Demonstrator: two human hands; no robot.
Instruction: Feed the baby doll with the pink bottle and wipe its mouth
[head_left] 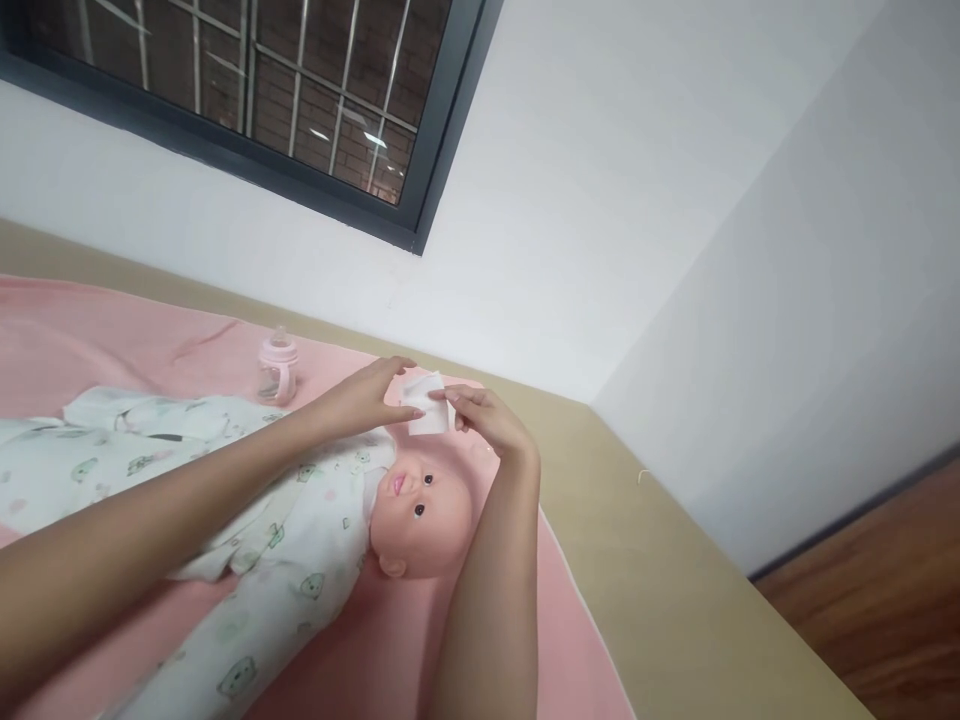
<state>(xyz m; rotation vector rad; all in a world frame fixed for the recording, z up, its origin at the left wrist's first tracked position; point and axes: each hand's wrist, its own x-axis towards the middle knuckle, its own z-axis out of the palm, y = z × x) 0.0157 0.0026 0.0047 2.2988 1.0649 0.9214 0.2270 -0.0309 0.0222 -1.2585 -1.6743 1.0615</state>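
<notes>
The right hand (491,418) is reaching over a pink cloth (360,640), with a doll (307,545) lying below and left of it, a bottle (277,370) standing farther left, and its fingertips pinching a small white sheet (426,418) beside the left hand (375,395), which is spreading open.

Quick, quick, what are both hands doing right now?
Left hand: open, thumb and fingers apart, thumb at the sheet's edge.
Right hand: fingers closed on the small, thin white square sheet.
</notes>
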